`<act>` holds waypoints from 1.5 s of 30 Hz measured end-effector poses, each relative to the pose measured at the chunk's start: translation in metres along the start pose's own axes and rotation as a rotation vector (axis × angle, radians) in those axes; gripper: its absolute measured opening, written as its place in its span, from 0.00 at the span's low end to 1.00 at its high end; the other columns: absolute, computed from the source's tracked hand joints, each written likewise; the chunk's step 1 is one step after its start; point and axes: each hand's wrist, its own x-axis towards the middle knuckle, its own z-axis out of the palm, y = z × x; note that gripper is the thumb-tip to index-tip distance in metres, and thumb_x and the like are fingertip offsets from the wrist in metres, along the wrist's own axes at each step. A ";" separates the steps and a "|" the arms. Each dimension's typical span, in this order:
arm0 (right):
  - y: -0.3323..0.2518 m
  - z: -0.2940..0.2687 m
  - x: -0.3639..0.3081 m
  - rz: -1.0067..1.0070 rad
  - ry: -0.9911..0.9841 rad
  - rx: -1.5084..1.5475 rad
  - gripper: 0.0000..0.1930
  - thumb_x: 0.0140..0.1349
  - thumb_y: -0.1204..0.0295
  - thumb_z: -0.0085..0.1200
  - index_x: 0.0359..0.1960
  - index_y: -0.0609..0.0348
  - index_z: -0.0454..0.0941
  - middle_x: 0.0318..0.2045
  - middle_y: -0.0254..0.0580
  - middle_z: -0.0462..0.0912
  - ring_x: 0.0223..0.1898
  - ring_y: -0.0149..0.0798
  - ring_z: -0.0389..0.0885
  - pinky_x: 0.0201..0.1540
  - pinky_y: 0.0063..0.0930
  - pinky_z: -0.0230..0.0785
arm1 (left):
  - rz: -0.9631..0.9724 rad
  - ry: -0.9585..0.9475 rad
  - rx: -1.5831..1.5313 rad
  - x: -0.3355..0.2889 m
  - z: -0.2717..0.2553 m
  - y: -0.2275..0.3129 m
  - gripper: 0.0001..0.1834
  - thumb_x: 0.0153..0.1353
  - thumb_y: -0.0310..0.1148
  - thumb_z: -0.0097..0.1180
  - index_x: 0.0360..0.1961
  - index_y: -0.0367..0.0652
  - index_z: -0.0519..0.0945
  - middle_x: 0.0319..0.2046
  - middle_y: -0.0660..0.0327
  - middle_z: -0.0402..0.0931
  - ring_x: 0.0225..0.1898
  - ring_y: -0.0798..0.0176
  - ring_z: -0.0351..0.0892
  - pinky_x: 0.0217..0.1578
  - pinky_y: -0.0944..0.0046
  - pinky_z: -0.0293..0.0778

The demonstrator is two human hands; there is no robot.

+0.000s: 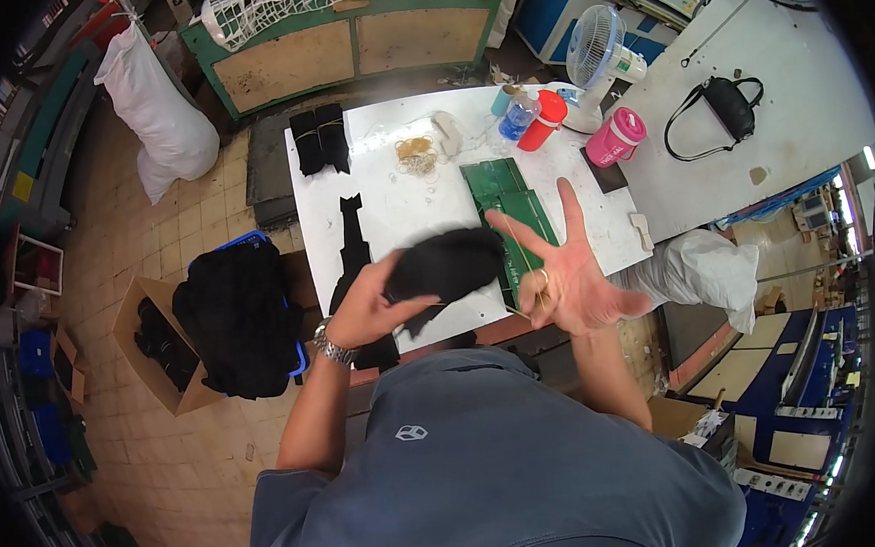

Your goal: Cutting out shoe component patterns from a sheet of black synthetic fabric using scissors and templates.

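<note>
My left hand (362,308) grips a folded bundle of black cloth (452,266), thumb on the near side; the bundle is blurred by motion. To its right, my right hand (589,289) is turned palm up with fingers spread. A thin yellowish rubber band (516,314) is stretched across those fingers, near the bundle's right end. Beneath both hands lies a green board (495,182), partly covered. A stack of long black cloth pieces (353,241) lies on the table's left side, its near part hidden by my left arm. Loose rubber bands (415,158) form a pile farther back.
On the white table (388,126) stand banded black bundles (319,140), a clear bottle (519,116), a red jug (544,120), a pink jug (616,135) and a fan (596,48). Left of it are a heaped blue crate (298,359) and a cardboard box (133,332).
</note>
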 end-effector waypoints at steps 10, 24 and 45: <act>-0.028 0.012 0.011 0.566 0.031 -0.602 0.83 0.44 0.63 0.83 0.76 0.29 0.09 0.77 0.71 0.51 0.43 0.52 0.90 0.41 0.35 0.86 | 0.076 -0.109 0.926 0.020 0.058 0.028 0.23 0.59 0.29 0.60 0.57 0.44 0.75 0.39 0.55 0.82 0.37 0.46 0.83 0.37 0.47 0.75; 0.053 -0.022 -0.015 0.223 0.083 -1.899 0.28 0.58 0.53 0.70 0.54 0.58 0.81 0.51 0.47 0.86 0.46 0.53 0.87 0.44 0.40 0.82 | -0.147 0.054 0.273 0.028 0.106 -0.084 0.17 0.58 0.37 0.69 0.37 0.31 0.83 0.34 0.47 0.85 0.33 0.47 0.85 0.37 0.54 0.80; 0.119 -0.282 -0.006 0.591 0.715 -0.576 0.18 0.72 0.62 0.62 0.53 0.65 0.79 0.42 0.38 0.83 0.43 0.28 0.79 0.48 0.23 0.72 | -0.770 1.075 -0.588 0.047 0.141 -0.185 0.13 0.72 0.37 0.62 0.48 0.37 0.81 0.45 0.58 0.84 0.48 0.66 0.85 0.50 0.61 0.84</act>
